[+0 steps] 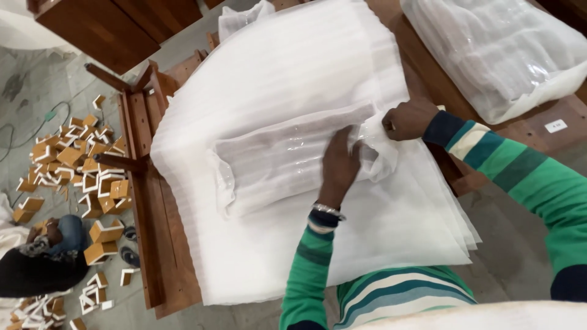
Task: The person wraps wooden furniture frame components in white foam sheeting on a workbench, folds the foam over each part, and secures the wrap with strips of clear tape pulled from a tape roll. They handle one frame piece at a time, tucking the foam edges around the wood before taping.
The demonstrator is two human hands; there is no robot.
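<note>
Head view: a long wrapped bundle (287,156), swathed in clear film and white foam, lies on a stack of white foam sheets (275,244) that covers the wooden worktop (153,201). The left hand (337,164) lies flat on the bundle's right end, fingers spread and pressing, gripping nothing. The right hand (408,119), just beside that end, has its fingers pinched on a fold of the wrap. Left of the stack, small wooden blocks (73,165) litter the floor beside a crouching person (43,263).
</note>
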